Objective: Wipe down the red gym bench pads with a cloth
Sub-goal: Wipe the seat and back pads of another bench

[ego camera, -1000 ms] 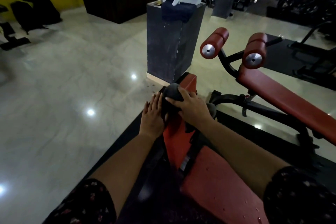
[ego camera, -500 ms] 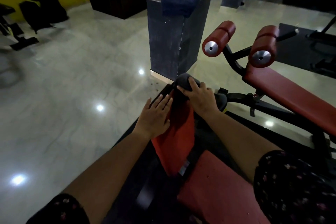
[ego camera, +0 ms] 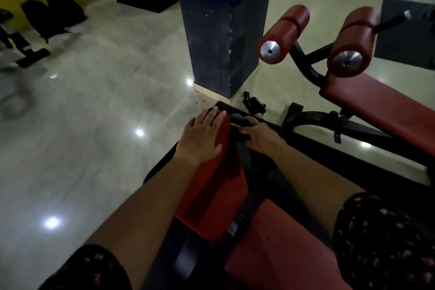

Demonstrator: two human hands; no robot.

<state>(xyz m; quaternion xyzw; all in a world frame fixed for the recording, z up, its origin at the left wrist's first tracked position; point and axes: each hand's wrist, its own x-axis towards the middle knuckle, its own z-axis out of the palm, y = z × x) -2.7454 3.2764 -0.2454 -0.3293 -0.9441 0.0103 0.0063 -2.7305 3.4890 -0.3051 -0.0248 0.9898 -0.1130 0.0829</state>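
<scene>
A narrow red bench pad (ego camera: 211,195) slopes away from me at the centre. My left hand (ego camera: 202,139) lies flat on its upper left edge, fingers straight. My right hand (ego camera: 261,136) grips a dark cloth (ego camera: 239,122) against the pad's right side near the top. A wider red seat pad (ego camera: 282,249) lies at the lower right.
A second red bench (ego camera: 381,110) with two red roller pads (ego camera: 284,33) stands at the right on a black frame. A black pedestal (ego camera: 223,37) with a dark towel on top stands just beyond the pad. A small black object (ego camera: 255,104) lies on the glossy floor (ego camera: 94,125).
My right hand and cloth have moved from the pad's top end down onto its right side. My left hand has shifted from the left side up onto the pad's face. The view tilted down.
</scene>
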